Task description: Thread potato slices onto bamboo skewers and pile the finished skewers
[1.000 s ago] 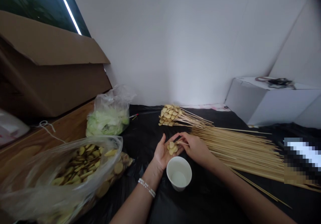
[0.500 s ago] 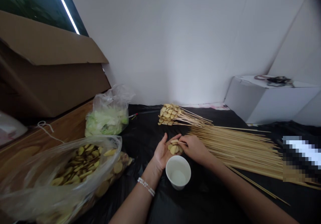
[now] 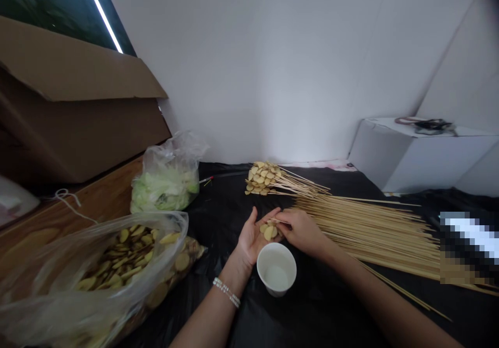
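Observation:
My left hand (image 3: pixel 248 240) lies palm up with its fingers stretched out, cradling several potato slices (image 3: pixel 268 231). My right hand (image 3: pixel 304 232) pinches a thin wooden skewer (image 3: pixel 279 220) just above those slices, its tip pointing left over the palm. Whether the tip has pierced a slice I cannot make out. Right in front of both hands stands a white paper cup (image 3: pixel 276 290) with what looks like clear liquid inside. Behind them lies a pile of skewered potato slices (image 3: pixel 263 175), sticks pointing right.
Bare bamboo skewers (image 3: pixel 374 228) are spread out on the right. At left, an open plastic bag (image 3: pixel 58 306) holds many potato slices, with a bag of lettuce (image 3: pixel 166 187) behind it. A cardboard box (image 3: pixel 86 134) and a white box (image 3: pixel 429 160) flank the black-covered table.
The skewer in my right hand has shifted slightly left across my left palm. The cup and piles stay in place.

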Available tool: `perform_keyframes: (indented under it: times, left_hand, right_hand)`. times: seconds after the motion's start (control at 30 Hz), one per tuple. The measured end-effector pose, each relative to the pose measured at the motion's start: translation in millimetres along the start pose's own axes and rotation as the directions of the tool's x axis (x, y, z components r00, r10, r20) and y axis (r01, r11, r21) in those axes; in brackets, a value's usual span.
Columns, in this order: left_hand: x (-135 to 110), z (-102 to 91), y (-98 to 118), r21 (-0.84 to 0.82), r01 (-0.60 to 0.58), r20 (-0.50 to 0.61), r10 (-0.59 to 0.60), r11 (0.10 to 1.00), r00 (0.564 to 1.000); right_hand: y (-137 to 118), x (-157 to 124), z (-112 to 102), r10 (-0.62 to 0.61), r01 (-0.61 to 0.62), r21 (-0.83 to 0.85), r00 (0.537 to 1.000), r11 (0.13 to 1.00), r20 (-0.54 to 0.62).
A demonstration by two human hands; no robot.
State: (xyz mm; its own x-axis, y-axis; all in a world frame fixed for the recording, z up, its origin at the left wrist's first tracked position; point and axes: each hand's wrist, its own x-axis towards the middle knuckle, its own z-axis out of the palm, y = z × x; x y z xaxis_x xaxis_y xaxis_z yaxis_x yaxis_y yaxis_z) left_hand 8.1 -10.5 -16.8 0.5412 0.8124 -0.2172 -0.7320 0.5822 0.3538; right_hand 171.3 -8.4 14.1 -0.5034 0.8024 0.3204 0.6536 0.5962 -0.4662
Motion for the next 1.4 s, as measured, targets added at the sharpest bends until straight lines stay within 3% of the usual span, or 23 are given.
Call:
perform_keyframes:
  times: [0.13,0.27,0.4,0.5,0.67,1.1,1.4]
  left_hand:
    - [1.8,-2.5,-1.9,0.033,0.043,0.006,-0.043,0.999,0.999]
    - [2.2,-2.8,-1.6,0.038,0.058,0.024,-0.059,0.998,0.998]
    - [0.9,-2.0,1.4,0.002,-0.035,-0.014,0.035,0.999,0.999]
    - [-0.2,-2.1,3.6,-0.015,-0.101,-0.057,0.100,0.995,0.993]
    - [0.0,-3.9,3.0,0.018,-0.061,-0.039,0.062,0.998,0.997]
    - [5.1,-3.9,-2.8,-0.003,-0.034,-0.030,0.034,0.999,0.999]
    - [5.3,-5.0,-3.1,-0.002,-0.026,-0.016,0.026,1.000,1.000]
  right_hand:
    - [-1.2,-0.3,3.6,-0.055,0.055,0.033,0.998,0.998,0.017]
    - [0.6,-0.8,5.5,-0.005,0.006,-0.082,1.000,0.997,0.006]
    - [-0.2,-1.4,0.9,0.022,-0.024,-0.109,0.999,0.994,-0.024]
    - [-4.2,-2.5,-2.1,-0.042,0.041,-0.050,0.999,0.998,-0.017]
    - [-9.9,-3.7,3.2,-0.121,0.121,0.002,0.990,0.993,0.072]
    - [-0.5,0.8,10.0,-0.027,0.028,0.044,0.999,0.999,-0.021]
    - [10.9,2.1,10.7,0.078,-0.080,-0.023,0.995,0.997,-0.062]
